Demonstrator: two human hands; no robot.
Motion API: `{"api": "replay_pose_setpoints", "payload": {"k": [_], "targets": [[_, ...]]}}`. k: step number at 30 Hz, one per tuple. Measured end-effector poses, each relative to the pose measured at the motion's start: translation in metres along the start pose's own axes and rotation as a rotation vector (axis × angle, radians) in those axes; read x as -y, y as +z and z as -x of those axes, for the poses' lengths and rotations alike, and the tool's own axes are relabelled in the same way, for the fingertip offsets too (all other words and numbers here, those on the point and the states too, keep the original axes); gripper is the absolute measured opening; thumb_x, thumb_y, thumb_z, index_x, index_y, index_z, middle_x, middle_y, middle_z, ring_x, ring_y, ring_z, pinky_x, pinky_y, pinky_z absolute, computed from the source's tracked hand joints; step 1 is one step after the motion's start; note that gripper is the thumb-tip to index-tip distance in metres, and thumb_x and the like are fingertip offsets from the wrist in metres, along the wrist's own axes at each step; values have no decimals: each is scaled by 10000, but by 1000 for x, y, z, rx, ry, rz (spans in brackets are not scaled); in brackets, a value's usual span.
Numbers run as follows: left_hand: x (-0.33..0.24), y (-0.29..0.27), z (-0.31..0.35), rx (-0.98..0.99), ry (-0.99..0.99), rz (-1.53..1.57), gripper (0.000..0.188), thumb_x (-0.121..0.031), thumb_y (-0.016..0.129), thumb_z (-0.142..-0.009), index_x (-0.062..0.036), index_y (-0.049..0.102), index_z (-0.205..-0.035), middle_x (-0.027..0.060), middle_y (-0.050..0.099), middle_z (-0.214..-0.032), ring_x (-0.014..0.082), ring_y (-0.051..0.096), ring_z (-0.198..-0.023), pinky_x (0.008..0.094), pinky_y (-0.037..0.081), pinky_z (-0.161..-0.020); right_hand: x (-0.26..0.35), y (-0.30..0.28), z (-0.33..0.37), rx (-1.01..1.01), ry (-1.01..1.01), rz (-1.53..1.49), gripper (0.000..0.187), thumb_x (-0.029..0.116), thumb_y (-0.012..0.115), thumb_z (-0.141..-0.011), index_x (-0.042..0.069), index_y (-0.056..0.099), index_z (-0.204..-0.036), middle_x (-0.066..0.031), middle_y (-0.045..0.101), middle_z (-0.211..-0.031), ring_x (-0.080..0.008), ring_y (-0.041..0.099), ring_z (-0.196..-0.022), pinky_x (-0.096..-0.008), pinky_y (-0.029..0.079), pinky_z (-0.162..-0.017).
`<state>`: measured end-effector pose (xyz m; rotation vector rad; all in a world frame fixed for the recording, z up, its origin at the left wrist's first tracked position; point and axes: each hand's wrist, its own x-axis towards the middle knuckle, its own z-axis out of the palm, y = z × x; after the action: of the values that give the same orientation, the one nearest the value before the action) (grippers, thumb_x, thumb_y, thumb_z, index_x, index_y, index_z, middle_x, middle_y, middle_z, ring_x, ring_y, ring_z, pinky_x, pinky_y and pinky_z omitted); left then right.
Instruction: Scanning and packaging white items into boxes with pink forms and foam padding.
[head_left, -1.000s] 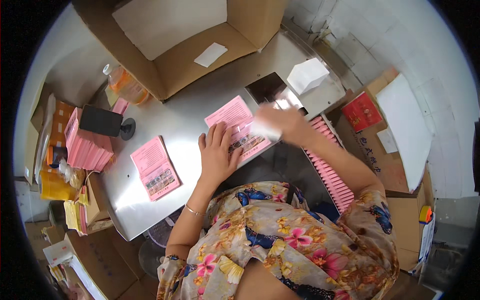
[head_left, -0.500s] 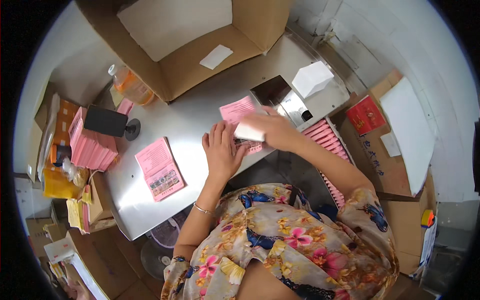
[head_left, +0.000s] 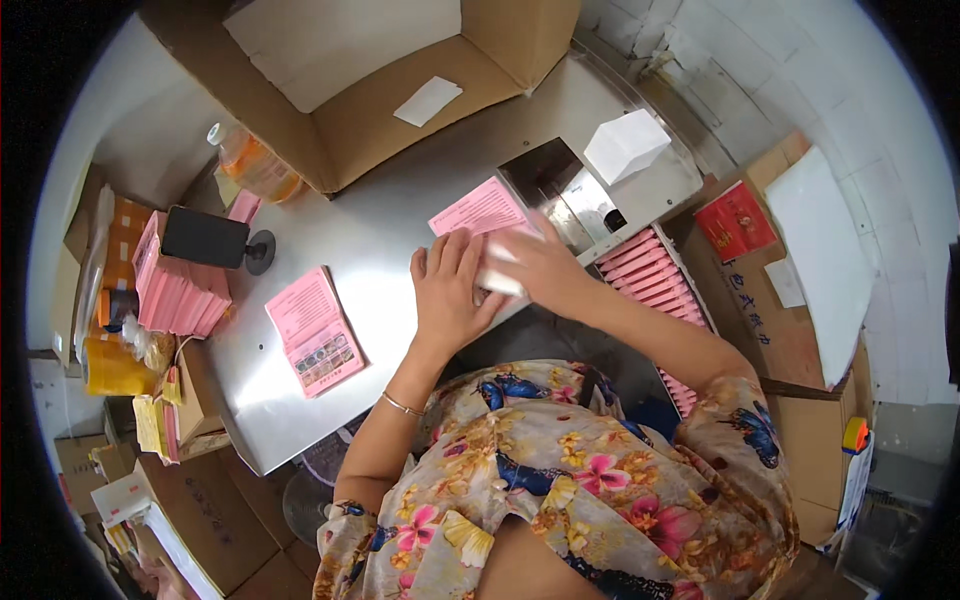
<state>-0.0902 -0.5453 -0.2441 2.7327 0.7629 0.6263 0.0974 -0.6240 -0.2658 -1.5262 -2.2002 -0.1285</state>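
Observation:
A white folded tissue pad [head_left: 499, 281] lies between my two hands near the table's front edge, on a pink printed sheet [head_left: 482, 207]. My left hand [head_left: 446, 290] rests on the sheet's left side, its fingers stretched out and thumb touching the pad. Curled over the pad from the right is my right hand [head_left: 545, 272], its fingers smeared by motion. My hands and the pad hide the lower part of the sheet. To the left, a stack of pink printed sheets with small pictures [head_left: 316, 335] lies flat on the metal table.
A large open cardboard box [head_left: 400, 120] stands at the back with a white slip inside. White pads [head_left: 627, 146] sit beside a metal plate. Below is a tray of pink packs [head_left: 655, 280]. At left are an orange drink bottle [head_left: 258, 165], a black stand [head_left: 204, 237] and pink stacks [head_left: 180, 290].
My right hand has moved left over the white tissue pad, closer to my left hand. The left hand stays beside it. The whole view has shifted slightly.

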Motion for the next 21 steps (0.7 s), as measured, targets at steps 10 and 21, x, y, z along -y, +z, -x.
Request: {"api": "replay_pose_setpoints", "payload": {"k": [10, 21], "targets": [[0, 3, -8, -180, -56, -157, 790, -391, 771, -781, -60, 458, -1426, 204, 498, -1395, 372, 483, -1264, 551, 371, -1008, -12, -14, -52, 291, 17, -31, 288, 149, 606, -840, 87, 679, -1112, -94, 663, -1165, -267, 618, -1132, -525, 347, -1092], [5, -16, -29, -224, 327, -16, 304, -298, 665, -878, -4, 696, -949, 151, 618, -926, 321, 587, -879, 441, 461, -791, -129, -103, 17, -227, 537, 307, 319, 249, 646, -915, 79, 685, -1182, -117, 643, -1049, -329, 621, -977, -406, 508, -839]]}}
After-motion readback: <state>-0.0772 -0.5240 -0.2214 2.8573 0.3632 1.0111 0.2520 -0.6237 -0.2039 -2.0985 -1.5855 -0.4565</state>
